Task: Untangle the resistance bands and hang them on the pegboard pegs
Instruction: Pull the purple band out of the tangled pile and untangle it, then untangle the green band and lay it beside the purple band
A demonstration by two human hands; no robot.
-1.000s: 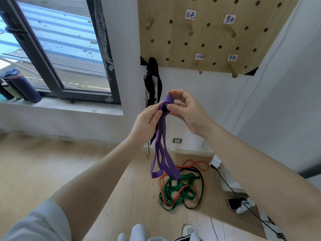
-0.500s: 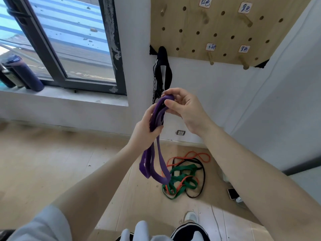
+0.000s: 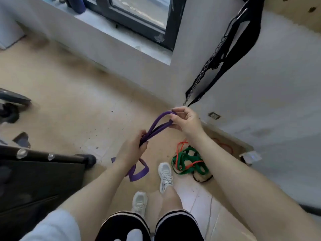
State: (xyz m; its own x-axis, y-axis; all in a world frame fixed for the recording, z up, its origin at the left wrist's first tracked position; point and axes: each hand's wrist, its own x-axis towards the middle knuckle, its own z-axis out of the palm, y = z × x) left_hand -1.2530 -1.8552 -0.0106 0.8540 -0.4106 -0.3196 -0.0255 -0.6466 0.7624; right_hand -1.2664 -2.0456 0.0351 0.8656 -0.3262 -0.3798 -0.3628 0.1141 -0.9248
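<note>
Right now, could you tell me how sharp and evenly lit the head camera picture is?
Head view: wide-angle bending curves the window frame and walls; the whole frame is softly motion-blurred, edges worst; daylight is soft, without glare; the purple band in both hands stays readable, the floor tangle less crisp.

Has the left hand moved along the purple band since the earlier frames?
Yes. The left hand has slid down the purple band, away from the right hand, which pinches the top loop.

Tan floor (image 3: 73,108) under a tangle of green, orange and black bands (image 3: 188,162), two white sneakers (image 3: 165,174)
</note>
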